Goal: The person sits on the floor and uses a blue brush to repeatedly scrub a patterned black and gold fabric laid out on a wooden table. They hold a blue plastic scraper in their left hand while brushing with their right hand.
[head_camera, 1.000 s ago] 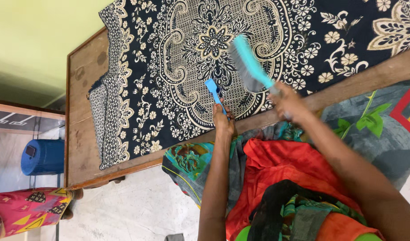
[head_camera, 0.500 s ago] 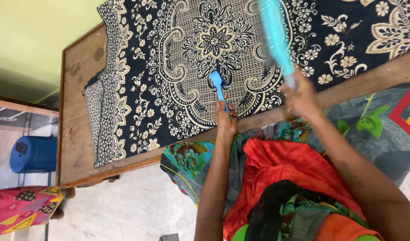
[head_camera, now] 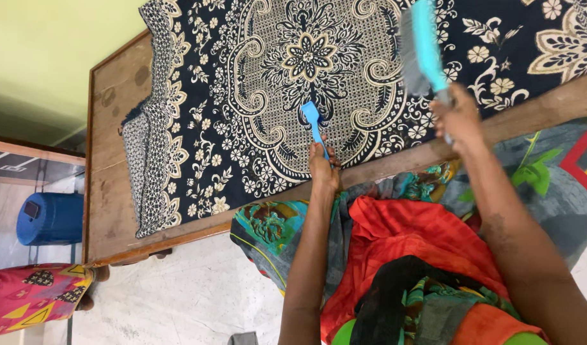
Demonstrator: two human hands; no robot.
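My right hand (head_camera: pixel 460 116) grips the handle of a turquoise brush (head_camera: pixel 421 46) with grey bristles, held over the dark blue and cream patterned cloth (head_camera: pixel 293 96) spread on a wooden bed (head_camera: pixel 114 191). My left hand (head_camera: pixel 323 169) rests at the bed's near edge and holds a small blue scraper-like tool (head_camera: pixel 313 124) whose flat end lies on the cloth. The brush head is above the cloth's right side, bristles facing left.
A blue barrel (head_camera: pixel 50 219) stands on the floor at the left beside a pink patterned cloth (head_camera: pixel 31 297). A green wall (head_camera: pixel 44 57) is behind the bed. A colourful mat (head_camera: pixel 549 166) lies at the right. Pale floor (head_camera: pixel 191 300) shows below the bed.
My right hand has swung the brush from the cloth's centre toward the right and upward. The left hand with the blue tool has barely moved.
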